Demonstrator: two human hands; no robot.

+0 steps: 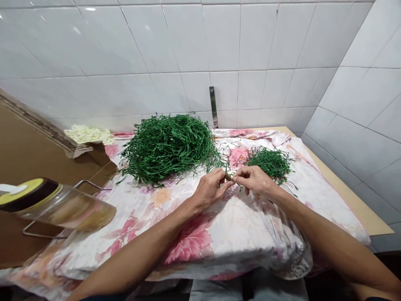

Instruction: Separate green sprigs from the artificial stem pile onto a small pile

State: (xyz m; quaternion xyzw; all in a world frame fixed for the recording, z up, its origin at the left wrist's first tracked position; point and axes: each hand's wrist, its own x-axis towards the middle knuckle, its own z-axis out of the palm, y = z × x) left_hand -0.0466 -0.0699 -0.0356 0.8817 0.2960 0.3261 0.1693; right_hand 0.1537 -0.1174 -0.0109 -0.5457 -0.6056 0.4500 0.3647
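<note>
My left hand and my right hand meet over the flowered cloth, fingertips pinched together on a thin green stem between them. Behind my left hand lies a large heap of green stems. A smaller pile of green stems lies just beyond my right hand. Loose strands trail from both piles toward my fingers.
A plastic jar with a yellow lid lies in a wire holder at the left. Pale yellow-white pieces fill a cardboard box at the back left. White tiled walls close the back and right. The wooden table edge shows at the right.
</note>
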